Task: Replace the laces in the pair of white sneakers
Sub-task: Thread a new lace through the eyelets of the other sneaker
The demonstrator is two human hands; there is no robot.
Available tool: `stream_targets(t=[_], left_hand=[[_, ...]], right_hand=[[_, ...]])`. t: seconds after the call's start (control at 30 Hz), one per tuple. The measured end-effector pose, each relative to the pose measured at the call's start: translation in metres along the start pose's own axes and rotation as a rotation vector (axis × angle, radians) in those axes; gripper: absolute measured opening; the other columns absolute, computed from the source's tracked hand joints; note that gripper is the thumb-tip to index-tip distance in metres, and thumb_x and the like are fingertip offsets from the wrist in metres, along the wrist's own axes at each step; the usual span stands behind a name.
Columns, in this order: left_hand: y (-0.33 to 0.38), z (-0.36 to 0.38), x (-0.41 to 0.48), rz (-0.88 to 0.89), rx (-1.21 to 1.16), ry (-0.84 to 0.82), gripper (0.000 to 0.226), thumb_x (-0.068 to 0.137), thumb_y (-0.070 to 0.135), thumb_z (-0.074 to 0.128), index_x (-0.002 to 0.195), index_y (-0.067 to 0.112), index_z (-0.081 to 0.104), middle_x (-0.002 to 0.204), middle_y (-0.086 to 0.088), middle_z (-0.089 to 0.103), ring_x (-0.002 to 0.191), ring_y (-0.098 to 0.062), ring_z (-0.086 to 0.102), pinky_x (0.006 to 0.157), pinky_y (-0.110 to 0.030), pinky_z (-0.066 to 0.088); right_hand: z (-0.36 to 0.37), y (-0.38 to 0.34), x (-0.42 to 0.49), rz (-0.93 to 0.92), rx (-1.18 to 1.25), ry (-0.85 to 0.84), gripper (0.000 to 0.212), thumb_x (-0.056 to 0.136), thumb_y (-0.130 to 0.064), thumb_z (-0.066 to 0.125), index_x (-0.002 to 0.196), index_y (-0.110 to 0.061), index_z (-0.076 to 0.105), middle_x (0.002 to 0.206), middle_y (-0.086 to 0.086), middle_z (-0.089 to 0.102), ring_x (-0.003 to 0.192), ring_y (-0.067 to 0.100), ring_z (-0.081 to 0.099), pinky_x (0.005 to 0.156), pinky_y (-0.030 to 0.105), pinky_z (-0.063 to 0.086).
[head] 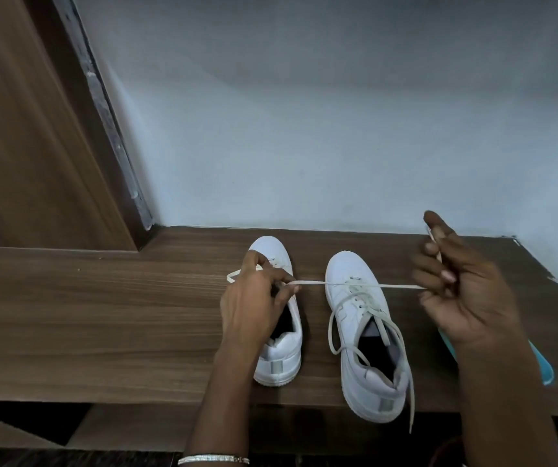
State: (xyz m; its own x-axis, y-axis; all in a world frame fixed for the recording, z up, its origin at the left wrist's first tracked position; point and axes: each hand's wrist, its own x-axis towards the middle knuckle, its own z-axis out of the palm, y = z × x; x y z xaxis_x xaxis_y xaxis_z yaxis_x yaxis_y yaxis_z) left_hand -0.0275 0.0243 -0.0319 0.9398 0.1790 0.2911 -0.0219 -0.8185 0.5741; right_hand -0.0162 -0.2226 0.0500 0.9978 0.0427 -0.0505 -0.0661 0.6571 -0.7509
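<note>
Now a loose lace [338, 284], flat and off-white, is drawn in a nearly straight line between the two hands, passing just above the toe end of the right sneaker [365, 382]. The left hand [250, 305] hovers over the left sneaker [279, 352] and pinches the lace between thumb and curled fingers; a short loop of it sticks out past the far side of that hand. The right hand [462, 291] is raised to the right of the shoes, palm turned toward the camera, its fingers curled round the lace, which runs on up along the fingers toward the thumb tip. Both white sneakers stand side by side on the brown wooden bench [102, 315], toes toward the wall and heels toward the camera, a little apart. The left sneaker's upper eyelets are hidden under the hand. The right sneaker carries a threaded lace [333, 332], slack through its eyelets, with one end trailing over the heel and down past the bench's front edge. A turquoise thing [545, 365] lies on the bench partly hidden behind the right wrist. A silver bracelet [213, 459] circles the left wrist. Behind the bench rises a pale bluish wall [304, 129], and a wooden panel [18, 146] stands at the left.
</note>
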Motion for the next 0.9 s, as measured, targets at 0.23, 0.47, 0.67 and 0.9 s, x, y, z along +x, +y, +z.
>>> stream_targets(t=[0.23,0.47,0.67,0.9], left_hand=[[0.011,-0.007,0.004,0.088,-0.227,0.089,0.008,0.078,0.039,0.078,0.086,0.041,0.077,0.099,0.018,0.046,0.081,-0.002,0.054,0.056,-0.027,0.045],[0.009,-0.014,0.01,0.185,-0.516,-0.008,0.022,0.076,0.022,0.083,0.09,0.039,0.078,0.099,0.013,0.05,0.088,-0.006,0.058,0.069,-0.031,0.053],[-0.024,-0.018,0.011,-0.092,-0.214,-0.077,0.078,0.058,0.058,0.086,0.125,0.04,0.053,0.115,0.013,0.048,0.103,-0.004,0.054,0.084,-0.039,0.055],[-0.009,-0.002,0.004,-0.216,-0.056,-0.065,0.088,0.052,0.071,0.081,0.12,0.037,0.035,0.124,0.01,0.042,0.102,-0.017,0.058,0.072,-0.039,0.052]], right_hand=[[0.0,0.052,0.005,0.039,-1.028,-0.136,0.036,0.087,-0.006,0.071,0.113,-0.029,0.071,0.081,0.0,0.07,0.058,0.009,0.059,0.055,0.028,0.05],[0.034,0.105,0.013,-0.147,-1.123,-0.255,0.027,0.087,0.005,0.059,0.091,-0.015,0.077,0.053,-0.013,0.06,0.048,0.002,0.055,0.052,0.02,0.045],[0.039,0.087,0.014,-0.2,-0.795,-0.12,0.013,0.095,-0.016,0.065,0.095,-0.01,0.077,0.079,0.008,0.075,0.054,0.01,0.055,0.056,0.018,0.047],[0.044,0.065,0.01,-0.229,-0.5,-0.139,0.026,0.1,-0.02,0.055,0.09,-0.009,0.076,0.093,0.009,0.075,0.073,0.008,0.06,0.052,0.013,0.038]])
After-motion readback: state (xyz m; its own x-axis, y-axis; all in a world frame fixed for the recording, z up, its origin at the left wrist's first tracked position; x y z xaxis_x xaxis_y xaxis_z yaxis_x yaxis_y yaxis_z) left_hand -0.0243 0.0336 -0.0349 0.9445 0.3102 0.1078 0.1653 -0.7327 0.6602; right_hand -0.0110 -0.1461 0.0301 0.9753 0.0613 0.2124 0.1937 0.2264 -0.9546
